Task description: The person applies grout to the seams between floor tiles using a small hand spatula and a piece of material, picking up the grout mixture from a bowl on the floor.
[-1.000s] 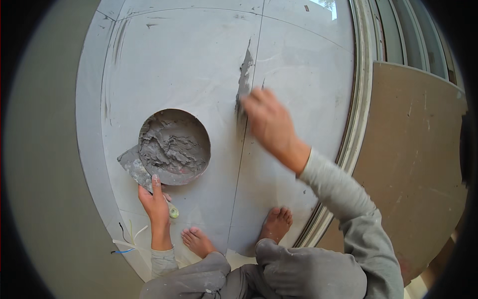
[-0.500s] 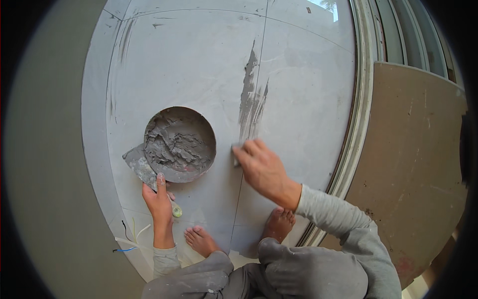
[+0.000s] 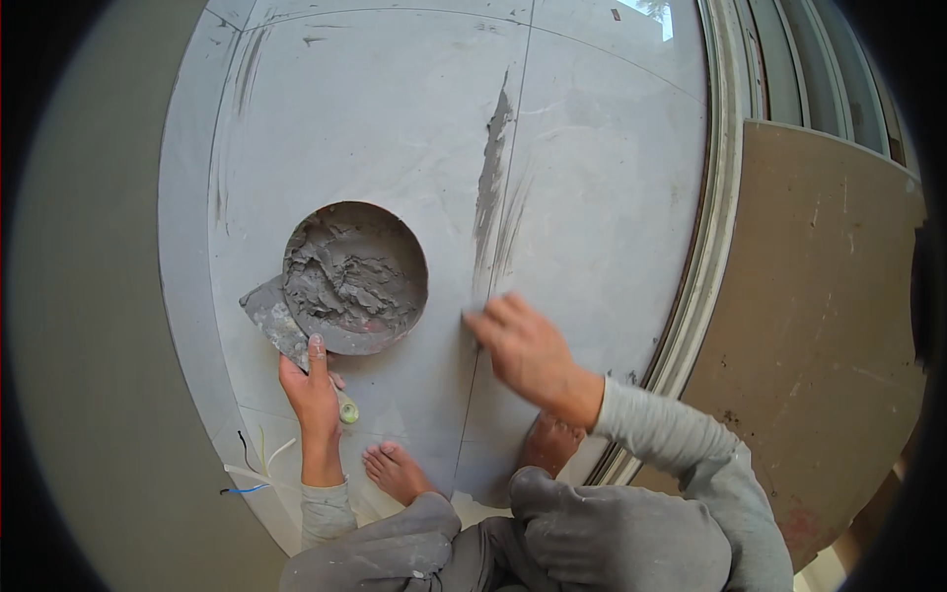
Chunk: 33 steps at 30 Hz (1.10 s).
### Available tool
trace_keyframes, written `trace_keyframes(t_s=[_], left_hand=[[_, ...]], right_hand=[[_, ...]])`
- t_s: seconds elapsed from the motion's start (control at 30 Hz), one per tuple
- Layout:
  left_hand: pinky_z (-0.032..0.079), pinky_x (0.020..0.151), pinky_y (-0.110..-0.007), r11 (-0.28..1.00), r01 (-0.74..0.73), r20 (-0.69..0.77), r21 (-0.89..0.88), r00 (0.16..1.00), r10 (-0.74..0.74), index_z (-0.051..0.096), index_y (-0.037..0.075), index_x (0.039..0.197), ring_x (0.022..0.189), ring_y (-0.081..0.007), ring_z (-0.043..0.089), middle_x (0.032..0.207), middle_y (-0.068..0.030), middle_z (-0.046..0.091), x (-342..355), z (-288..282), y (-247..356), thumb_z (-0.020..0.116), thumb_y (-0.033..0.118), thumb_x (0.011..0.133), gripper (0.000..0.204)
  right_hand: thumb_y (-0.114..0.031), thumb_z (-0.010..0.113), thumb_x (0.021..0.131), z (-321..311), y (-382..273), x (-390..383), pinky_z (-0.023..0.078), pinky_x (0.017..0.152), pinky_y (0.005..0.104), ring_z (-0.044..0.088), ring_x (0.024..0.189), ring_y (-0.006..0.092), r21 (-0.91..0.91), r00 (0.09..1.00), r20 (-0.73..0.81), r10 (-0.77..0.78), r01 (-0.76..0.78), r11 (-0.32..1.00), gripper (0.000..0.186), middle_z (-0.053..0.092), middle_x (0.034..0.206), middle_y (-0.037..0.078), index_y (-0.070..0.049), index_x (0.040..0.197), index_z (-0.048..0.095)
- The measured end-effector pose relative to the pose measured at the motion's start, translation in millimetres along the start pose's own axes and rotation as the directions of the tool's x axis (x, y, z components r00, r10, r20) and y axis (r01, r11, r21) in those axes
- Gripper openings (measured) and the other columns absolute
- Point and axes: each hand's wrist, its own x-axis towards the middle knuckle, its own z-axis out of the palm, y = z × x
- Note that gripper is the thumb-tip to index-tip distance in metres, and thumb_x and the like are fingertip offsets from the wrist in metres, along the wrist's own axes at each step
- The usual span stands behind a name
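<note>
My left hand [image 3: 312,391] grips the near rim of a round bowl [image 3: 400,259], thumb on the edge. Grey grout paste [image 3: 345,281] lies thick inside. The same hand holds a putty knife, its crusted blade [image 3: 271,314] sticking out left under the bowl and its pale green handle [image 3: 347,408] below the fingers. My right hand [image 3: 528,350], blurred, is closed low over the tile joint; a small grey scraper [image 3: 467,318] shows only partly at its fingertips. Beyond it, a dark grout streak [image 3: 490,178] runs along the joint, with thinner smears on its right.
Large pale floor tiles [image 3: 385,118] lie under everything. Loose wires [image 3: 258,469] stick up at the lower left, beside a grey wall [image 3: 89,296]. A metal door track [image 3: 725,207] and a brown board [image 3: 809,296] border the right. My bare feet [image 3: 397,472] stand close by.
My right hand has moved slightly toward me along the joint. The grout smear right of the joint is thinner. My left hand keeps its hold on the bowl and putty knife.
</note>
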Motion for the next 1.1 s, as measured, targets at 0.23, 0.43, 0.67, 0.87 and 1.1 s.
trace_keyframes(t_s=[0.23, 0.43, 0.67, 0.87, 1.1], left_hand=[[0.045, 0.05, -0.025, 1.0, -0.003, 0.003, -0.003, 1.0, 0.003, 0.056, 0.003, 0.128, 0.076, -0.0084, 0.057, 0.099, -0.0028, 0.063, 8, -20, -9, 0.064, 0.019, 0.105, 0.029], [0.045, 0.05, -0.024, 1.0, -0.003, -0.031, 0.009, 0.999, 0.003, 0.055, 0.003, 0.13, 0.074, -0.0079, 0.056, 0.101, -0.003, 0.063, -1, -22, -11, 0.064, 0.019, 0.105, 0.032], [0.045, 0.05, -0.024, 0.999, -0.034, -0.01, 0.015, 0.999, 0.034, 0.052, 0.002, 0.135, 0.073, -0.0081, 0.056, 0.104, -0.004, 0.063, 1, -26, 6, 0.064, 0.019, 0.105, 0.037], [0.045, 0.049, -0.024, 0.999, -0.033, -0.035, 0.002, 0.999, 0.033, 0.055, 0.002, 0.13, 0.073, -0.0086, 0.056, 0.101, -0.0029, 0.063, -8, -15, 11, 0.063, 0.021, 0.105, 0.032], [0.045, 0.049, -0.025, 1.0, -0.016, -0.016, 0.006, 1.0, 0.016, 0.054, 0.003, 0.13, 0.073, -0.0089, 0.056, 0.101, -0.0034, 0.063, 5, -13, 10, 0.063, 0.021, 0.106, 0.031]], right_hand=[[0.004, 0.062, 0.078, -36, 28, 72, 0.055, 0.08, 0.0386, 0.059, 0.095, 0.0308, -0.152, 0.95, -0.301, -0.08, 0.035, 0.988, 0.034, 0.06, 0.096, 0.011, -0.002, 0.111, 0.068], [0.0, 0.064, 0.076, -7, 10, 9, 0.055, 0.08, 0.0382, 0.058, 0.096, 0.0297, -0.147, 0.992, -0.029, -0.124, 0.118, 0.982, 0.034, 0.058, 0.098, 0.011, 0.001, 0.11, 0.067], [0.008, 0.06, 0.077, -71, 35, 101, 0.054, 0.08, 0.0424, 0.058, 0.095, 0.0337, -0.19, 0.905, -0.414, -0.095, 0.017, 0.982, 0.029, 0.06, 0.095, 0.013, -0.002, 0.103, 0.069], [-0.003, 0.061, 0.079, -21, 6, 41, 0.056, 0.076, 0.039, 0.058, 0.095, 0.0298, -0.242, 0.972, -0.177, -0.152, 0.107, 0.964, 0.024, 0.055, 0.097, 0.013, 0.003, 0.102, 0.063], [0.008, 0.059, 0.079, -76, 42, 115, 0.052, 0.083, 0.0452, 0.059, 0.095, 0.0352, -0.073, 0.914, -0.394, -0.094, 0.071, 0.995, 0.028, 0.064, 0.096, 0.014, -0.005, 0.1, 0.072]])
